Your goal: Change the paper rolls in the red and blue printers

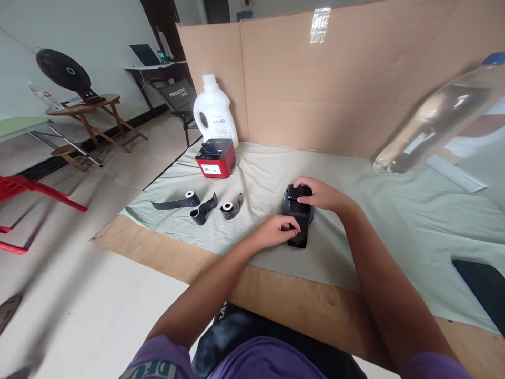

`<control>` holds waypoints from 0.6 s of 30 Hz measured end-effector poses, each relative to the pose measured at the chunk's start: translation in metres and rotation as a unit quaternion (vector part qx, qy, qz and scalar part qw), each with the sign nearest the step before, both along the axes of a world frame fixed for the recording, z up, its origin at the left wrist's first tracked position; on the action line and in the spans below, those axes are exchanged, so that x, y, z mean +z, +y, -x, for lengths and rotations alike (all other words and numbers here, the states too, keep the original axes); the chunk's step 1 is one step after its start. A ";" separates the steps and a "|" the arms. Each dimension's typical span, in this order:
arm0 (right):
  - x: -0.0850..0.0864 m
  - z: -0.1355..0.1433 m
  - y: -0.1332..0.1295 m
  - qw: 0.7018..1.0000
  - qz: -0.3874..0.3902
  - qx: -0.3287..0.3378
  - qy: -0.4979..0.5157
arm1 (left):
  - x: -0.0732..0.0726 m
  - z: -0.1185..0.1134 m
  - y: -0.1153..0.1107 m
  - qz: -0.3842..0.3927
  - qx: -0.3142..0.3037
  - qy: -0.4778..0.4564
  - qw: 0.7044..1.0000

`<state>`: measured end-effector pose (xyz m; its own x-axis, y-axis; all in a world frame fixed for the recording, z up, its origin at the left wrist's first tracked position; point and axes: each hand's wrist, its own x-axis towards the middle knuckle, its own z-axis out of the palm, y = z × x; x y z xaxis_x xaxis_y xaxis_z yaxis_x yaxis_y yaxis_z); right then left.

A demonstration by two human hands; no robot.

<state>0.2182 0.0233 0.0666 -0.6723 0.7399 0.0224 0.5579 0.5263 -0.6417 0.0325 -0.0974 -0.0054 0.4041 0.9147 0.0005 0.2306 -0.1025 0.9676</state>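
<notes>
A black glossy device (pixel 299 209), boxy with a flat part reaching toward me, lies on the cloth between my hands. My right hand (pixel 317 195) grips its far end, thumb and fingers spanning the upper part. At the near part, my left hand (pixel 281 230) has its fingers curled on the left edge and surface. The fingertips partly hide the device, so I cannot make out its exact kind. Left of my hands lie a small roll with a black strip (pixel 192 198), a black roll with a loose tail (pixel 200 214) and another white-cored roll (pixel 228 208).
A red and black box-shaped device (pixel 221 164) stands before a white detergent jug (pixel 216 116). Behind the light green cloth (pixel 260 168) rises a cardboard panel (pixel 295 89). A large clear bottle (pixel 434 118) leans at the right, and a dark phone (pixel 479 284) lies near the right edge.
</notes>
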 end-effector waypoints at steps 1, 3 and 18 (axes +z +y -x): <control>0.001 0.001 -0.001 1.000 0.004 -0.002 0.000 | 0.000 0.000 0.000 0.001 0.000 0.001 1.000; 0.002 0.002 -0.002 1.000 0.017 -0.014 0.005 | 0.000 0.000 0.000 0.004 0.000 0.001 1.000; -0.024 -0.004 0.018 0.981 0.150 -0.125 -0.002 | 0.003 -0.002 -0.002 0.008 0.009 -0.016 1.000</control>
<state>0.2218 0.0417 0.0421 -0.4692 0.8546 -0.2225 0.6476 0.1616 -0.7447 0.0340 -0.0993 -0.0022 0.3882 0.9216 -0.0019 0.2006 -0.0825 0.9762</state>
